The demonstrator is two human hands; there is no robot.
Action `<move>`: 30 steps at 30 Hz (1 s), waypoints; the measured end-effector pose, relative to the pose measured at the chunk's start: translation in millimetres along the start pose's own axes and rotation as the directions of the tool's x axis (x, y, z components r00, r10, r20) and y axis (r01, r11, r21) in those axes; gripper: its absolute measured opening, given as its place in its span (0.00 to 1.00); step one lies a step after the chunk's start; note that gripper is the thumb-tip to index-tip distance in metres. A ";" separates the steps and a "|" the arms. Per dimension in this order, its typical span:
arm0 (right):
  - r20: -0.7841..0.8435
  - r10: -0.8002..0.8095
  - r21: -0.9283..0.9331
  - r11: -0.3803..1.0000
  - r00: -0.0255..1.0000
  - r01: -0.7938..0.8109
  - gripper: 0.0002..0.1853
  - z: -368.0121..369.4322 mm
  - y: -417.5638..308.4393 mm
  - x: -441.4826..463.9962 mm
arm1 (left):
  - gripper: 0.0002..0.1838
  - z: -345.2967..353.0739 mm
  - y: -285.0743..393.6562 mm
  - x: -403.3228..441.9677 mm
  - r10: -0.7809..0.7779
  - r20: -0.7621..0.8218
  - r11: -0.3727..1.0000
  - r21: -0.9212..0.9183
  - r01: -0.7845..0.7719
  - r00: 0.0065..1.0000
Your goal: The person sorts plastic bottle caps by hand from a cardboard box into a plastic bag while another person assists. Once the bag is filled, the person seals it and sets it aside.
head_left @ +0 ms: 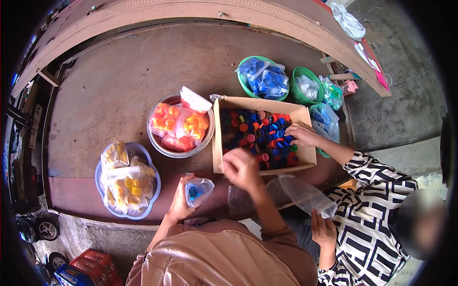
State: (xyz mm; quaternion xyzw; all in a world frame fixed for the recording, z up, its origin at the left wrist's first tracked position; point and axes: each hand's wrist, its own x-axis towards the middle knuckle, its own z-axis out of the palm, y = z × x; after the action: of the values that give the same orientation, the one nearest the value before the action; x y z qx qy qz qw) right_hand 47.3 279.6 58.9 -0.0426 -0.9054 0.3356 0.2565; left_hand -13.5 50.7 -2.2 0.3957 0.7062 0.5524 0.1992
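My left hand [178, 201] grips a clear plastic bag [202, 191] with blue bottle caps [193, 192] inside, held above the near edge of the table. Smeared by motion, my right hand [242, 168] is over the near left side of an open cardboard box [217, 143]; whether its fingers hold anything is hidden. Red, blue, black and a few green bottle caps [261, 136] fill the box. A co-worker's hand [302, 135] reaches into the box's right side. Their other hand [323, 229] holds a clear plastic bag [305, 194].
Left of the box stands a metal bowl [153, 143] of bagged orange caps. A lavender tray [99, 185] with bagged yellow caps is further left. Green baskets [279, 97] with bagged caps stand behind the box. A wooden shelf [210, 10] spans the table's far side.
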 end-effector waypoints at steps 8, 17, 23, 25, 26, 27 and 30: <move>-0.094 0.931 -0.888 0.081 0.352 -0.452 0.24 -103.8 201.8 -46.6 | 0.41 2.7 4.0 3.2 0.012 -0.035 1.000 -0.003 -0.012 0.999; -0.129 0.964 -0.834 0.021 0.232 -0.551 0.26 -100.8 202.9 -40.6 | 0.41 5.3 2.2 4.6 -0.004 -0.013 1.000 -0.003 0.004 1.000; -0.244 0.771 -0.565 0.380 0.589 -0.732 0.16 -95.8 171.3 -44.4 | 0.41 3.1 0.4 2.8 -0.003 -0.026 1.000 0.011 0.003 1.000; -0.282 0.557 -0.206 0.760 0.781 -0.616 0.09 -77.2 134.4 -41.0 | 0.41 3.5 -0.7 2.7 -0.010 -0.030 1.000 0.009 0.011 0.999; -0.326 0.453 0.047 0.884 0.829 -0.465 0.05 -60.4 93.1 -28.8 | 0.41 3.6 0.7 3.8 -0.013 -0.026 1.000 -0.001 0.013 1.000; -0.223 0.480 0.302 0.862 0.848 -0.408 0.04 -45.5 52.8 -19.7 | 0.41 3.6 3.3 5.6 -0.016 -0.018 1.000 -0.012 0.016 1.000; 0.087 0.164 0.410 0.893 0.983 -0.185 0.05 -17.6 -24.3 -9.7 | 0.42 5.4 3.2 7.0 0.000 0.002 1.000 -0.024 0.000 1.000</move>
State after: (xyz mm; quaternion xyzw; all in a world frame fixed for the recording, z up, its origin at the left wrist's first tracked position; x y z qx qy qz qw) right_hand 66.6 268.8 81.2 -0.0597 -0.8117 0.5433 0.2057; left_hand -12.8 59.7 0.2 0.3939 0.6993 0.5603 0.2047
